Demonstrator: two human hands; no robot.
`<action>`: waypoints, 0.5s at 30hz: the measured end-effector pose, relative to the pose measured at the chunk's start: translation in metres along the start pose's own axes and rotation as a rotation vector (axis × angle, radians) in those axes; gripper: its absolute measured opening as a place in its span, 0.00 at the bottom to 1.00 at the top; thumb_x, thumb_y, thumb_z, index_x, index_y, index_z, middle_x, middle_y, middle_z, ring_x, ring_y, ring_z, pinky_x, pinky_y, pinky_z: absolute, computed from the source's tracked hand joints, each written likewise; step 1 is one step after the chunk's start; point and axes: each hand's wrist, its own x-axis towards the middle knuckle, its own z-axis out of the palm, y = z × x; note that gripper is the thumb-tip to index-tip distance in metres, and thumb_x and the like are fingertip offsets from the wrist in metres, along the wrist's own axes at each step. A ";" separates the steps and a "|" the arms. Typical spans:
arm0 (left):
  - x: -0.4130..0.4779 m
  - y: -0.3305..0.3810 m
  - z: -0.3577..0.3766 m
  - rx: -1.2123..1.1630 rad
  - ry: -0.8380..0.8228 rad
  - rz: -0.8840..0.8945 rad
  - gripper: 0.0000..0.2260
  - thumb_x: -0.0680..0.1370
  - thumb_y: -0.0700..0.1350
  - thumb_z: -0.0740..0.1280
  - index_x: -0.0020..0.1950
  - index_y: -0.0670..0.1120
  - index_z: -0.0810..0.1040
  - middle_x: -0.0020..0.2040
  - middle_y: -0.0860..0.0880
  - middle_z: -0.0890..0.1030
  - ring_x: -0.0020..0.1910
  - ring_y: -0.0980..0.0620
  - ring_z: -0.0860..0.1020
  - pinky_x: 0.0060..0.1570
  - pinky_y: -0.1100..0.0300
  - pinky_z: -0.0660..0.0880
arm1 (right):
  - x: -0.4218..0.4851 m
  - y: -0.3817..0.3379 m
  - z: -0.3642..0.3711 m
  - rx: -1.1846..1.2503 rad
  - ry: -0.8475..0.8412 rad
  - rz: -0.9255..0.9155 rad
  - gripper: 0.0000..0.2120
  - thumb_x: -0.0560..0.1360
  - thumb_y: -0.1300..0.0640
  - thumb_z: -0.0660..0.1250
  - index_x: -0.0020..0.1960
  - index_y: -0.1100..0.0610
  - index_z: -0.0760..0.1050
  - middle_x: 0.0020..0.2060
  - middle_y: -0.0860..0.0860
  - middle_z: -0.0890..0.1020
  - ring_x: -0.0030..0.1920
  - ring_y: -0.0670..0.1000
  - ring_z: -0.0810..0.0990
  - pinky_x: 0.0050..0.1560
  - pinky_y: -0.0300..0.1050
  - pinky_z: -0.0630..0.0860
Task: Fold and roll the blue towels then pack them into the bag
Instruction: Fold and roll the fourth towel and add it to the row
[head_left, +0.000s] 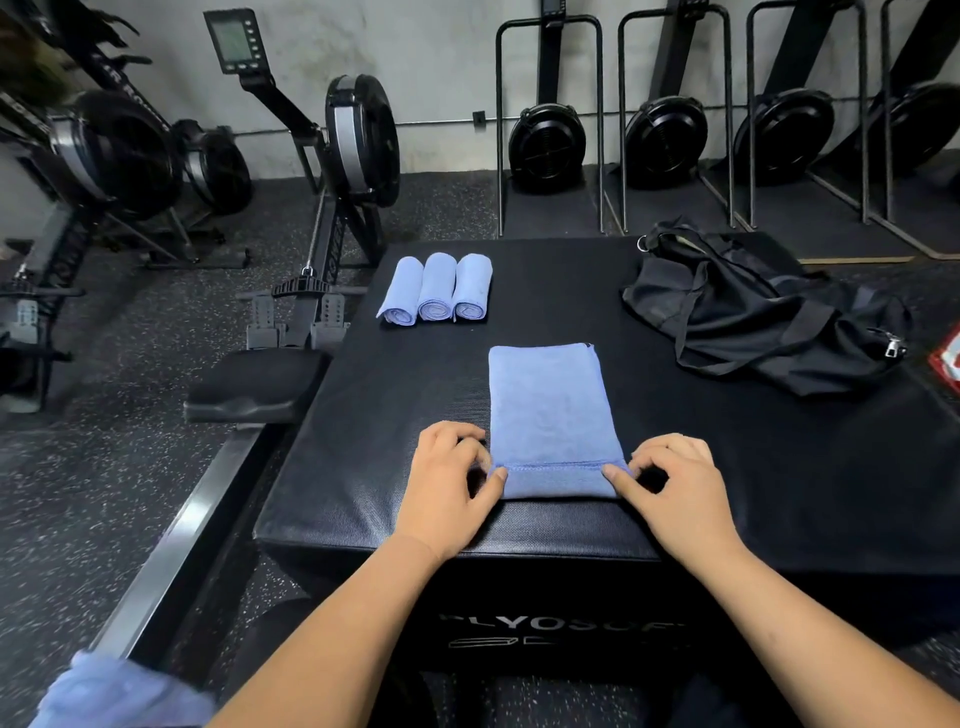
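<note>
- A folded blue towel (550, 405) was laid lengthwise on the near centre of the black tabletop (395, 395), its near end turned over once into a narrow band.
- The left hand (449, 483) was clamped on the band's left corner, pinched between thumb and curled fingers.
- The right hand (675, 488) was pinched likewise on the right corner.
- Three rolled towels (436, 288) were set side by side, touching, at the far left.
- The black bag (753, 317) was slumped at the far right, well apart from them.
- Blurred blue cloth (119, 691) was seen at the near left.
</note>
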 end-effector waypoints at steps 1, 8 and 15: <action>0.000 -0.001 0.000 0.005 0.002 0.012 0.08 0.78 0.51 0.73 0.47 0.53 0.75 0.61 0.56 0.75 0.69 0.52 0.68 0.69 0.50 0.68 | 0.000 -0.001 0.000 -0.010 0.000 0.003 0.13 0.70 0.46 0.81 0.37 0.44 0.76 0.44 0.40 0.78 0.55 0.48 0.71 0.53 0.30 0.67; -0.004 0.003 0.001 0.074 0.025 0.116 0.02 0.80 0.47 0.73 0.52 0.54 0.83 0.67 0.52 0.73 0.70 0.48 0.68 0.70 0.50 0.67 | -0.009 -0.003 0.005 -0.101 0.094 -0.168 0.06 0.72 0.54 0.80 0.47 0.49 0.85 0.50 0.42 0.74 0.53 0.50 0.71 0.48 0.47 0.74; -0.005 -0.001 0.005 0.129 0.090 0.128 0.04 0.81 0.51 0.73 0.49 0.53 0.86 0.61 0.54 0.77 0.66 0.47 0.72 0.65 0.47 0.71 | -0.009 0.004 0.009 -0.234 0.090 -0.223 0.06 0.80 0.47 0.72 0.48 0.48 0.86 0.51 0.42 0.76 0.56 0.51 0.74 0.53 0.55 0.73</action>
